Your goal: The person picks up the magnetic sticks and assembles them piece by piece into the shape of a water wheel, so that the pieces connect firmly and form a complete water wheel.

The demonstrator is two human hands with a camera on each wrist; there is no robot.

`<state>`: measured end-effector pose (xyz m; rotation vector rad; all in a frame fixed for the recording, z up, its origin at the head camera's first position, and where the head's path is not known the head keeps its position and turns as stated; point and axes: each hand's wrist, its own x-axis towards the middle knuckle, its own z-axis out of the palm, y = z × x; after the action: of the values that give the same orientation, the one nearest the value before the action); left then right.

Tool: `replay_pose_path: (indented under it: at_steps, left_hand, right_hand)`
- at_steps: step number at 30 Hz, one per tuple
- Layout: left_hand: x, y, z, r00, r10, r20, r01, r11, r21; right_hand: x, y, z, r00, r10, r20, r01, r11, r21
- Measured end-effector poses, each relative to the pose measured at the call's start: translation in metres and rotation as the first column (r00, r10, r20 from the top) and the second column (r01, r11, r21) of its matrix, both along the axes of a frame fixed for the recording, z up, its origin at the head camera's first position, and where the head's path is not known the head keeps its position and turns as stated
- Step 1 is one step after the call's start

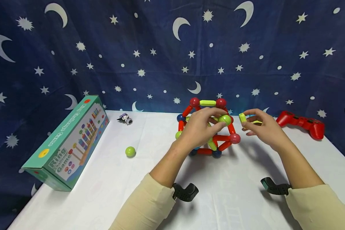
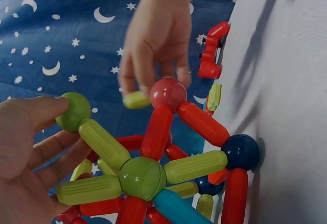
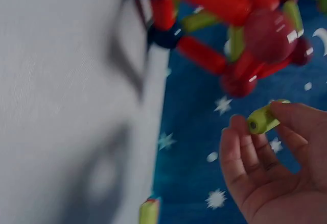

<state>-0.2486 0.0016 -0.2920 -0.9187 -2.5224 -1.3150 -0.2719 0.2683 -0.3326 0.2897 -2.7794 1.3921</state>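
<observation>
A structure of magnetic rods and balls stands on the table, with red rods (image 2: 203,123), yellow-green rods, a blue rod (image 2: 181,209), and red, navy and green balls. My left hand (image 1: 199,127) pinches a green ball (image 2: 74,112) at its near side. That ball sits on the end of a yellow-green rod (image 2: 104,143), which slants down to a larger-looking green ball (image 2: 143,178). Right of the structure, my right hand (image 1: 263,126) holds a loose yellow-green rod (image 3: 261,119) between thumb and fingers, apart from the red ball (image 1: 234,138).
A Ring Challenge Game box (image 1: 72,143) stands at the left. Near it are a loose green ball (image 1: 130,151) and a small figurine (image 1: 125,118). At the right lies a red game controller (image 1: 302,124); more rods (image 2: 214,97) lie behind my right hand. A starry cloth hangs behind.
</observation>
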Motion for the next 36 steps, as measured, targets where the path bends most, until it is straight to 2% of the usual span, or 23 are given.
replay_pose_path:
  at_steps: [2, 5, 9, 13, 25, 36]
  left_hand:
    - [0.000, 0.000, 0.000, 1.000, 0.000, 0.000, 0.000, 1.000, 0.003]
    - [0.000, 0.000, -0.001, 1.000, -0.001, -0.004, 0.001, 1.000, 0.001]
    - [0.000, 0.000, -0.001, 1.000, 0.001, -0.002, -0.001, 1.000, 0.001]
    - [0.000, 0.000, -0.001, 1.000, -0.002, -0.003, 0.002, 1.000, -0.003]
    - [0.000, 0.006, 0.000, 1.000, -0.001, -0.028, 0.000, 0.999, -0.039]
    - [0.001, 0.008, 0.000, 0.998, 0.027, -0.057, -0.032, 0.994, -0.104]
  right_hand:
    - [0.009, -0.006, 0.006, 0.999, 0.018, -0.037, -0.020, 0.999, -0.043]
    - [0.021, -0.015, 0.011, 0.996, 0.045, -0.074, -0.049, 0.997, -0.057]
    - [0.033, -0.025, 0.013, 0.990, 0.076, -0.118, -0.078, 0.997, -0.012]
    - [0.039, -0.032, 0.014, 0.986, 0.106, -0.127, -0.101, 0.994, 0.046]
    - [0.043, -0.042, 0.016, 0.992, 0.077, -0.101, -0.062, 0.987, 0.145]
    - [0.042, -0.042, 0.014, 0.994, 0.061, -0.094, -0.047, 0.989, 0.144]
